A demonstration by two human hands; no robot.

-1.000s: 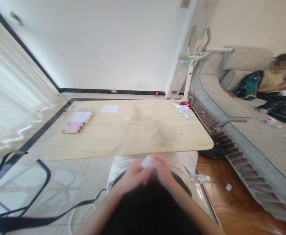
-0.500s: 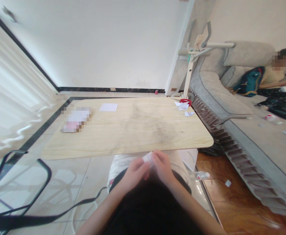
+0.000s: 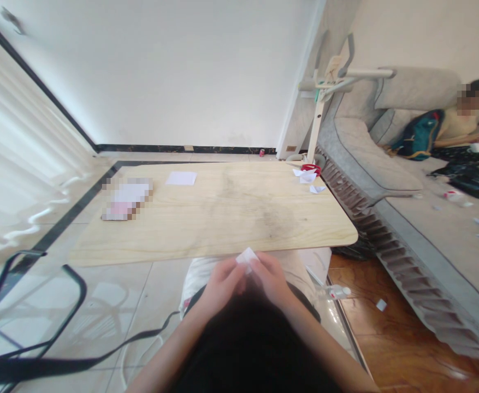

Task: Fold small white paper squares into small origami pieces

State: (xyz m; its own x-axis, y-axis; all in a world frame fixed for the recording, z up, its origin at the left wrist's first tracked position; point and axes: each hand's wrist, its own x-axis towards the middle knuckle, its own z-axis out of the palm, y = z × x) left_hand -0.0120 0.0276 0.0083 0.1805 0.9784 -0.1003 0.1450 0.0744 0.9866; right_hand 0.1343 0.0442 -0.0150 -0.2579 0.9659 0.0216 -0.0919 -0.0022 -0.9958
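A small folded piece of white paper [image 3: 247, 255] is held between my two hands, just in front of the table's near edge and above my lap. My left hand [image 3: 225, 277] pinches its left side. On its right side my right hand [image 3: 270, 274] grips it, thumb on top. The fingers underneath are mostly hidden. Across the wooden table [image 3: 206, 218], a flat stack of white paper [image 3: 181, 178] lies at the back left. Several folded white paper pieces [image 3: 306, 176] rest at the back right by a red object [image 3: 311, 170].
A blurred-out flat item [image 3: 126, 201] lies on the table's left. To the right are a plastic bottle [image 3: 338, 292], a grey sofa [image 3: 390, 158] with a seated person, and a paper scrap [image 3: 381, 304] on the floor. A black metal frame [image 3: 75, 284] stands left.
The paper has turned between my fingers, and more of it shows above my thumbs now. My right hand has shifted slightly down from its top corner. Things on the table stay put.
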